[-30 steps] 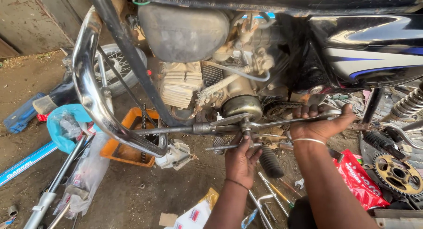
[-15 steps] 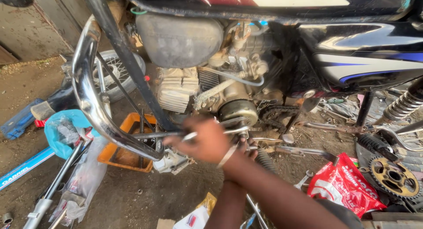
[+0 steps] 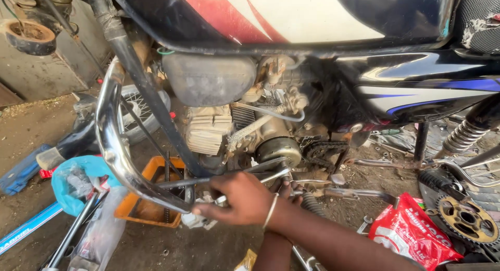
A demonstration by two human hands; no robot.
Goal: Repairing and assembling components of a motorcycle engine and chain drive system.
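Note:
My right hand (image 3: pixel 237 200) reaches left across the underside of a motorcycle engine (image 3: pixel 260 130). Its fingers are closed on a small silver metal tool (image 3: pixel 221 199), just beside the chrome crash bar (image 3: pixel 112 140) and under a thin dark rod (image 3: pixel 182 182). The right forearm, with a thin bracelet on it, crosses over my left arm. My left hand (image 3: pixel 289 188) is mostly hidden behind it; only a few fingertips show near the footrest bar (image 3: pixel 354 194) below the round engine cover (image 3: pixel 278 148). What the left hand holds is hidden.
An orange tray (image 3: pixel 151 211) lies on the dirt under the crash bar. A blue plastic bag (image 3: pixel 78 177) and a spoked wheel (image 3: pixel 138 112) are at the left. A red packet (image 3: pixel 411 234) and a sprocket (image 3: pixel 466 219) lie at the right, near the shock spring (image 3: pixel 466 135).
My right hand left the bar at the right and swung left across the engine's underside, over the left arm. The view moved closer and lower.

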